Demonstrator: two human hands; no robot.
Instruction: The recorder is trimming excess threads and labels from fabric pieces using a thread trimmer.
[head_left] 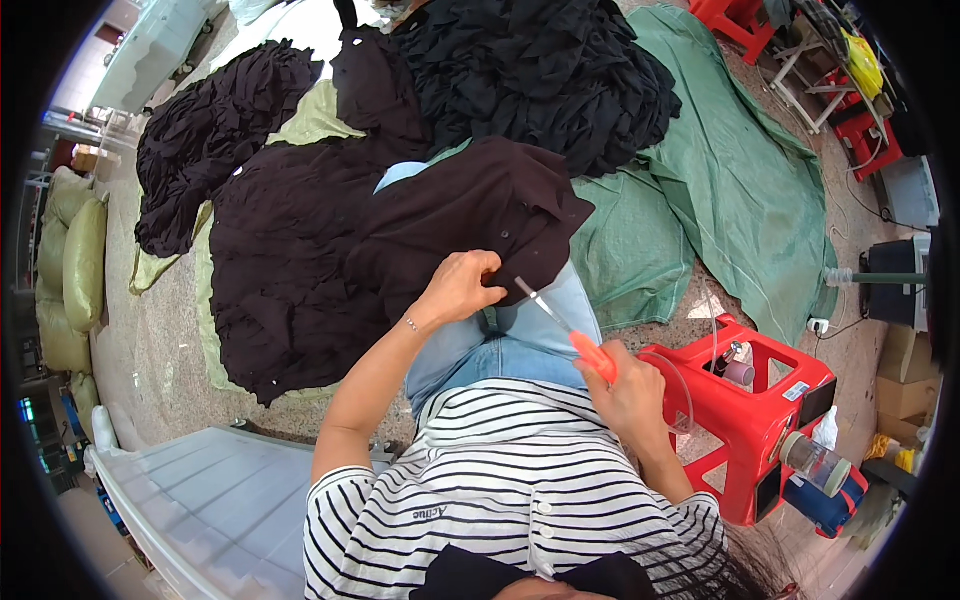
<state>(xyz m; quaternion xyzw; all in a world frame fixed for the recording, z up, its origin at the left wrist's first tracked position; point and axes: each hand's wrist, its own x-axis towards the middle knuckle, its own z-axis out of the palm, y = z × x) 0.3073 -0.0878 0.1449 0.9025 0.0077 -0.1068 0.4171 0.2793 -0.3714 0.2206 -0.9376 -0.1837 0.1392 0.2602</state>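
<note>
A dark brown garment (450, 205) with small buttons lies across my lap, over light blue jeans (575, 300). My left hand (462, 288) pinches the near edge of this cloth between thumb and fingers. In my right hand (632, 395) is a slim tool with an orange-red handle (592, 356) and a narrow, pale, shiny shaft (540, 302). Its tip points up and left, close to the garment's edge and just right of my left fingers. Whether the tip touches the cloth I cannot tell.
Dark brown garments (290, 265) are heaped at left, and a large black cloth pile (540, 75) lies ahead. Green sheeting (735, 190) spreads at right. A red plastic stool (720, 400) stands by my right arm, with a clear bottle (815, 463). A pale ribbed panel (230, 500) sits at lower left.
</note>
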